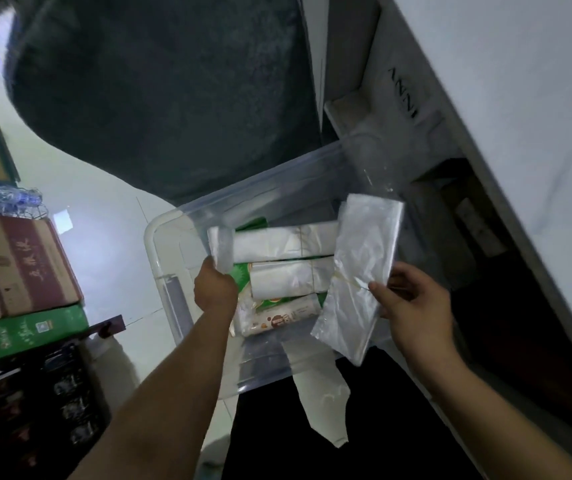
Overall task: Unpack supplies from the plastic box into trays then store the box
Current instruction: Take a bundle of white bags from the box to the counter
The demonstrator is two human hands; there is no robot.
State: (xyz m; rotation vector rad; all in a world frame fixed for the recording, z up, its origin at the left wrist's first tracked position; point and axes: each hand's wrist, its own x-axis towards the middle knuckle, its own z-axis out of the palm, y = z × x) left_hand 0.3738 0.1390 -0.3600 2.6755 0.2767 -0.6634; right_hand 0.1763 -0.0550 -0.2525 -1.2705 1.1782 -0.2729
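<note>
The clear plastic box (160,230) is seen low in front of the person, beside a white cabinet (502,116); what carries it is hidden. A banded stack of clear bags (360,271) is pinched near its lower edge by the right hand (416,306) and held tilted above the box's right side. Inside, the end of a white bundle (270,244) is gripped by the left hand (215,289); a second bundle (284,278) and a printed packet (277,317) lie beside it. No tray can be made out. The limp stack would best be supported under its middle and lifted clear of the rim before being carried across. Cardboard cartons (18,265) are stacked at the left.
</note>
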